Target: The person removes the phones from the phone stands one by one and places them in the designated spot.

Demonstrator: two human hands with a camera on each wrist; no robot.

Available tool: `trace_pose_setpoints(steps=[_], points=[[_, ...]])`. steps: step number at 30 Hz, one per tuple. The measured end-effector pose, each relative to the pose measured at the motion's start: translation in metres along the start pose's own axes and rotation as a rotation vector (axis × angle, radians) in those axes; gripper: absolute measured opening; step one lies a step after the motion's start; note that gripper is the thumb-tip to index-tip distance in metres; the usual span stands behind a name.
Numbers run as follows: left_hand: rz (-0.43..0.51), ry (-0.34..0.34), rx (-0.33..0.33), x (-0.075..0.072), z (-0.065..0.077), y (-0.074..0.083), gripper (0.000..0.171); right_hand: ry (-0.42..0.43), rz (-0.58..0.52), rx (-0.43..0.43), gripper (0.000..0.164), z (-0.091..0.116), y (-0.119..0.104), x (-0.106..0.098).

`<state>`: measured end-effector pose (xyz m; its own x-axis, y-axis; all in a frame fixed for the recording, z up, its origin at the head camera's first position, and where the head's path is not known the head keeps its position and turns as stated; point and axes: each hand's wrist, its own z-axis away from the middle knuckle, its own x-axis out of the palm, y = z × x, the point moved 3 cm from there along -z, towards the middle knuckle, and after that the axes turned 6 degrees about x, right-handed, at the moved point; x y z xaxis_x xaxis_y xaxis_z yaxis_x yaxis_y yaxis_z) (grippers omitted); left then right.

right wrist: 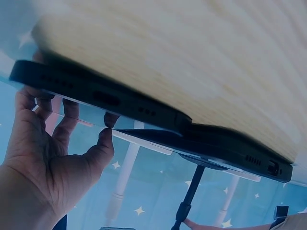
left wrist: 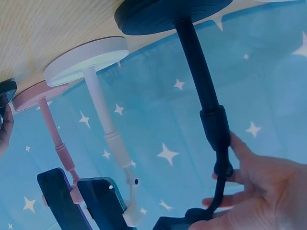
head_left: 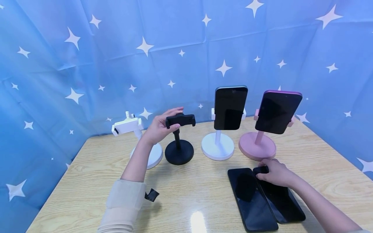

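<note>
My left hand (head_left: 161,127) holds the clamp head of a black phone stand (head_left: 179,152), thumb in front and fingers behind. The left wrist view shows that hand (left wrist: 264,191) around the bent upper part of the stand's neck. At the right, my right hand (head_left: 276,173) pinches the far end of a black phone (head_left: 281,200) lying on the table. Another black phone (head_left: 253,200) lies right beside it, screen up. From the right wrist view, the thumb and fingers of this hand (right wrist: 57,148) are curled at the phone's far end; their exact contact is partly hidden.
A white stand (head_left: 125,126) with a bare clamp stands at the left, partly behind my left arm. A white stand (head_left: 214,150) and a pink stand (head_left: 253,147) each carry an upright phone. A blue star-patterned curtain (head_left: 175,32) hangs behind the wooden table (head_left: 180,187).
</note>
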<state>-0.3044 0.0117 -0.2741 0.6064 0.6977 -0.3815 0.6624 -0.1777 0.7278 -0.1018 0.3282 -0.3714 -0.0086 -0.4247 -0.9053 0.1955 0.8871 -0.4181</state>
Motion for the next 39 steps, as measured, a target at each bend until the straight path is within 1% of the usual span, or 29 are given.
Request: trace_pose_setpoints(steps=[3,9,17,28,31,35,39], points=[[0.001,0.007,-0.002,0.0,0.0001,-0.0002,0.039,0.012,0.013,-0.007,0.033,-0.0001,-0.0005,0.0008],[-0.036,0.006,-0.005,0.0004,0.0008,0.0005,0.04,0.026,0.025,-0.017,0.031,0.0,-0.0017,0.0018],[0.008,0.021,-0.029,0.0011,0.0022,0.0024,0.041,0.027,0.026,-0.019,0.028,0.0001,-0.002,0.0033],[0.003,0.015,-0.06,0.0029,0.0055,0.0021,0.041,0.031,0.025,-0.02,0.027,-0.0002,-0.0008,0.0063],[0.019,0.017,-0.071,0.0042,0.0062,0.0029,0.041,0.026,0.028,-0.018,0.027,-0.0005,-0.0006,0.0061],[0.022,0.029,-0.076,0.0062,0.0066,0.0042,0.041,0.032,0.041,-0.029,0.026,-0.0008,-0.0001,0.0053],[0.0,0.057,-0.072,0.0094,0.0072,0.0066,0.041,0.039,0.053,-0.05,0.025,-0.0006,0.0006,0.0045]])
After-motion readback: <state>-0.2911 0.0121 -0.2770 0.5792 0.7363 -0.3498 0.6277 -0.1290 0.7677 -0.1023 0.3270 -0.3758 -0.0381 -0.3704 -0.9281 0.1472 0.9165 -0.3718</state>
